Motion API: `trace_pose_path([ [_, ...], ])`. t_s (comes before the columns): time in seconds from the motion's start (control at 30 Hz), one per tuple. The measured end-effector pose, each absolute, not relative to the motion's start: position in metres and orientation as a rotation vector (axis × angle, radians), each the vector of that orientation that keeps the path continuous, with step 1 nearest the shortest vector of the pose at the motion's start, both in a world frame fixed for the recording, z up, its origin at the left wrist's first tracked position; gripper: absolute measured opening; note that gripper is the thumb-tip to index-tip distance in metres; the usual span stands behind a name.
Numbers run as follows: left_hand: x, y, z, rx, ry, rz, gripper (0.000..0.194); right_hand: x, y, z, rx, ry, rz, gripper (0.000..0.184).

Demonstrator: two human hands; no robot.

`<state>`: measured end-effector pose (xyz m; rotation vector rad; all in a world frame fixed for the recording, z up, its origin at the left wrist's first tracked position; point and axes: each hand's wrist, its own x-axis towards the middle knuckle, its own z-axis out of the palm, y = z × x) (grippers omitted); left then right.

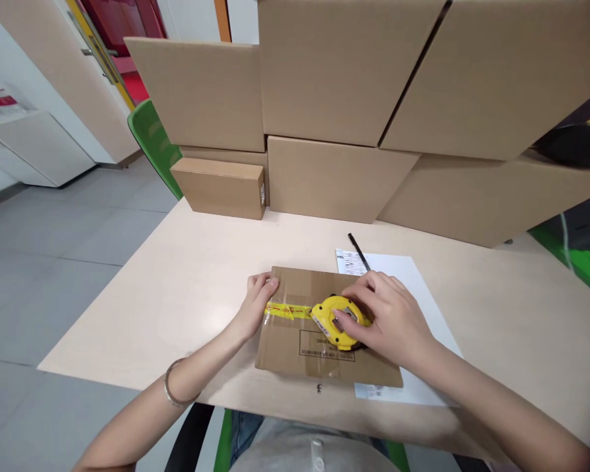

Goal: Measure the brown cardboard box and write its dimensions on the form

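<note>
A flat cardboard box (295, 344) sealed with clear tape lies on the table in front of me. My right hand (391, 318) is closed round a yellow tape measure (337, 320) resting on top of the box. Its yellow blade (288, 309) runs left across the box top. My left hand (258, 303) pinches the blade's end at the box's left edge, fingers curled over it.
A white sheet of paper (425, 298) lies under the box's right side, with a black pen (358, 252) on it. Large cardboard boxes (334, 72) are stacked along the table's (177, 295) far edge, a small one (219, 187) at the left. A green chair (155, 141) stands behind.
</note>
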<state>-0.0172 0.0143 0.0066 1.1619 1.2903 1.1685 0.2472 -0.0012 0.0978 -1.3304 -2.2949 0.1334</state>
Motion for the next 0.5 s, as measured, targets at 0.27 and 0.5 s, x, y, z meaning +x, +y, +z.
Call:
trace_pose_path([
  [0.27, -0.008, 0.016, 0.013, 1.12, 1.114, 1.103, 0.045, 0.31, 0.086, 0.063, -2.174, -2.044, 0.349, 0.035],
  [0.5, -0.006, 0.019, 0.017, 1.009, 0.974, 1.13, 0.051, 0.352, 0.113, 0.004, -2.062, -2.007, 0.882, 0.029],
])
